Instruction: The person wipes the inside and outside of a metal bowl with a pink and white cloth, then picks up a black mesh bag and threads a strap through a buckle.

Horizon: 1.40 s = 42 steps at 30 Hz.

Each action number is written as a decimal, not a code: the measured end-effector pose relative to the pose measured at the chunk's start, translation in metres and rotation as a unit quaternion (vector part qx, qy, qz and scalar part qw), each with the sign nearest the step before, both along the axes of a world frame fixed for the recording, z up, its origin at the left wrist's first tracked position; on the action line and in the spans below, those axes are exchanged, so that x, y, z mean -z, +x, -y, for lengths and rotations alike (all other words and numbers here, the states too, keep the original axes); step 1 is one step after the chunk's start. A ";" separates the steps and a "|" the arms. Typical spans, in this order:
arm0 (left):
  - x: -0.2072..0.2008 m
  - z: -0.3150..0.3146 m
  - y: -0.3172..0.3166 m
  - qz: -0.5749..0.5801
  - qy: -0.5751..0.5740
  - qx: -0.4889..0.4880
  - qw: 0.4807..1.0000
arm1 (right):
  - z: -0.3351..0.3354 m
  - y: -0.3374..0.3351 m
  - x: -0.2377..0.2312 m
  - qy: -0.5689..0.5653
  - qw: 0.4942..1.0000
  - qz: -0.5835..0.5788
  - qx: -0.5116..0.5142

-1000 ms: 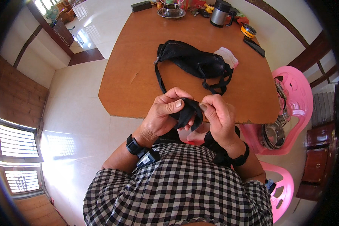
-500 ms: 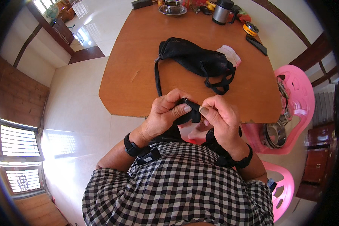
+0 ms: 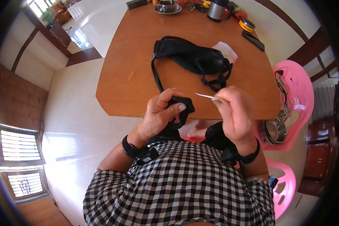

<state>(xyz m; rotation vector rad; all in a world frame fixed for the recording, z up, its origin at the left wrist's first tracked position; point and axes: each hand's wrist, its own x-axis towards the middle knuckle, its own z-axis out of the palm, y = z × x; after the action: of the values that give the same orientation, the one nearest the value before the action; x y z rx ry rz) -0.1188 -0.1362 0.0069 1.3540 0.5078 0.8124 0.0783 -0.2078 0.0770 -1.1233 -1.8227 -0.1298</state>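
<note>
Close to the table's near edge, my left hand (image 3: 162, 111) pinches a folded length of black strap (image 3: 186, 105) between thumb and fingers. It looks like part of the strap running down from a black bag (image 3: 190, 54) lying on the table. My right hand (image 3: 235, 113), slightly blurred, is raised to the right of it, thumb and fingers closed. From its fingertips a thin pale needle (image 3: 204, 95) points left toward the strap, its tip apart from the cloth. Any thread is too fine to make out.
The brown table (image 3: 128, 84) bears a pink-and-white cloth (image 3: 226, 51), a metal mug (image 3: 217, 10), a bowl on a plate (image 3: 167, 8), a yellow-black round tin (image 3: 247, 25) and a dark flat object (image 3: 253, 40). Metal pots (image 3: 275, 130) rest on a pink chair (image 3: 303, 88) to the right.
My right hand has drawn away from the strap, to the right, and the needle now shows in its fingertips. My left hand keeps its pinch. The view has shifted slightly.
</note>
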 end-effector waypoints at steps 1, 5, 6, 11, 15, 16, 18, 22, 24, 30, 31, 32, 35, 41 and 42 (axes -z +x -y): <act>0.001 0.002 0.001 0.000 0.000 0.004 1.000 | -0.004 -0.001 0.010 -0.019 0.999 -0.021 -0.018; 0.000 -0.004 0.006 0.074 -0.103 0.005 0.992 | 0.000 -0.007 0.030 -0.085 0.992 -0.089 -0.021; 0.000 -0.004 0.007 0.105 -0.135 0.007 0.985 | -0.001 -0.010 0.028 -0.071 0.994 -0.082 -0.019; 0.004 -0.002 0.005 0.114 -0.108 -0.004 0.988 | -0.001 -0.009 0.028 -0.067 0.996 -0.063 -0.002; 0.001 -0.004 0.000 0.076 0.000 0.023 0.997 | -0.004 -0.002 0.025 -0.054 0.998 -0.019 -0.029; -0.002 -0.002 0.000 0.076 -0.001 0.022 0.997 | -0.005 -0.003 0.022 -0.055 0.998 -0.019 -0.029; -0.008 0.000 0.000 0.051 0.079 0.028 0.995 | -0.006 -0.004 0.015 -0.004 0.997 0.066 -0.042; -0.007 -0.004 -0.001 0.018 0.224 -0.004 0.974 | -0.008 -0.009 0.010 0.016 0.995 0.096 -0.035; -0.007 -0.004 -0.002 0.012 0.228 -0.023 0.973 | -0.007 -0.010 0.009 0.022 0.993 0.114 -0.029; -0.011 0.000 0.002 -0.034 0.357 -0.075 0.930 | -0.002 -0.006 0.018 -0.272 0.960 -0.037 -0.055; -0.010 0.000 0.002 -0.035 0.357 -0.076 0.930 | -0.001 -0.007 0.014 -0.272 0.960 -0.038 -0.056; -0.009 -0.001 0.003 -0.047 0.381 -0.076 0.920 | 0.001 -0.009 0.007 -0.315 0.938 -0.107 -0.095; -0.008 -0.004 0.003 -0.068 0.401 -0.083 0.910 | -0.002 -0.013 0.015 -0.254 0.959 -0.084 -0.099; -0.013 -0.006 -0.003 -0.035 0.267 -0.008 0.963 | -0.005 -0.002 0.019 -0.183 0.982 0.024 -0.030; -0.014 -0.005 -0.004 -0.030 0.232 0.007 0.972 | -0.003 0.000 0.021 -0.264 0.962 -0.054 -0.045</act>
<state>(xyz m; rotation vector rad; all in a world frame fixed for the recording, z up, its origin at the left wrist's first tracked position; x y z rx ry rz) -0.1232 -0.1315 0.0213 1.8148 0.3646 0.9166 0.0781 -0.2047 0.0559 -1.3738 -1.8544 0.4911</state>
